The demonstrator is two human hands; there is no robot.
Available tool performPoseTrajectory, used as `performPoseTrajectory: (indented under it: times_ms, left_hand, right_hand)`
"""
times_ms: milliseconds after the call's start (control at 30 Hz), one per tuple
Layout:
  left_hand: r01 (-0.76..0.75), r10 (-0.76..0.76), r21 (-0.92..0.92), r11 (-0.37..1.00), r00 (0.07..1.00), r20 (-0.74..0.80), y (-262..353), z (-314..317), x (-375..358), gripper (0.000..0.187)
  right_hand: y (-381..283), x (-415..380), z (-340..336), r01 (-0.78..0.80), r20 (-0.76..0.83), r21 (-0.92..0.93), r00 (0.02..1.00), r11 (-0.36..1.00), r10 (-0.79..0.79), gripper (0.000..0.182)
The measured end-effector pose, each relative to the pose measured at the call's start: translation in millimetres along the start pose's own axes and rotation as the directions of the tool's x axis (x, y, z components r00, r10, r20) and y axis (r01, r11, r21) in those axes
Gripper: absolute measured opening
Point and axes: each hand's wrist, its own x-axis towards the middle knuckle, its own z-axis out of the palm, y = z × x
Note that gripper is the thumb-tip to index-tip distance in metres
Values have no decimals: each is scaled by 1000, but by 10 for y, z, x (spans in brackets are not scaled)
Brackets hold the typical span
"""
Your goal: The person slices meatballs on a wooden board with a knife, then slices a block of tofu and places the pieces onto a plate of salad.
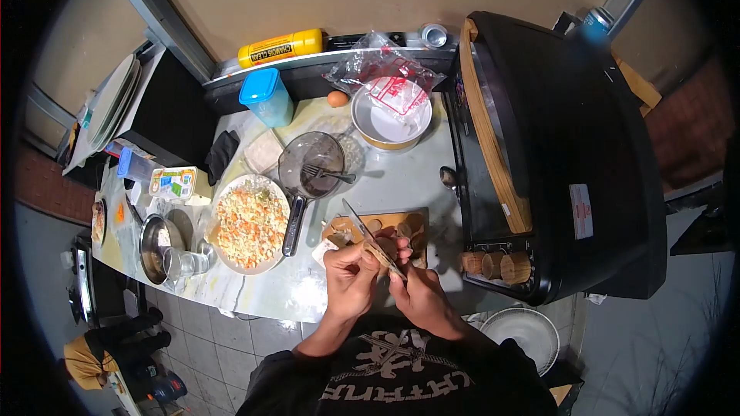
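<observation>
A knife [356,219] slants up and left from my right hand [422,296], whose fingers are closed around its lower end. My left hand [353,279] is closed too, pinching a small tan piece [375,250] against the blade; its kind is hard to make out. Both hands are close together over the near edge of a wooden cutting board [345,225]. On the board, partly hidden by the hands, lie several round brownish slices [415,222]. Something white [324,250] sits at the board's left edge.
Left of the board are a glass-lidded pan [312,162] with a fork [327,173] and a plate of diced food [250,223]. Behind stand a pot [374,127] under a plastic bag, an egg [338,98] and a blue-lidded container [266,96]. A black oven [570,162] borders the right.
</observation>
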Motion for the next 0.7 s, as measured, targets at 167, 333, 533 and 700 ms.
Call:
performPoseTrajectory:
  times_ms: [167,333,533,700]
  left_hand:
    - [-47,3,377,925,993,115,242,-84,112,24]
    - [62,-120,435,899,987,108,330,-174,191,19]
    - [8,-90,486,874,985,145,311,-259,215,25]
    - [-31,-116,451,892,949,293,283,-421,212,22]
  right_hand:
    - [-17,53,-11,9,-16,-13,1000,1000,-9,21]
    - [-36,53,-60,-127,123,-32,984,991,130,21]
    - [-49,20,-87,-67,108,-51,992,996,72,22]
    - [-112,33,-114,-87,119,4,989,996,86,21]
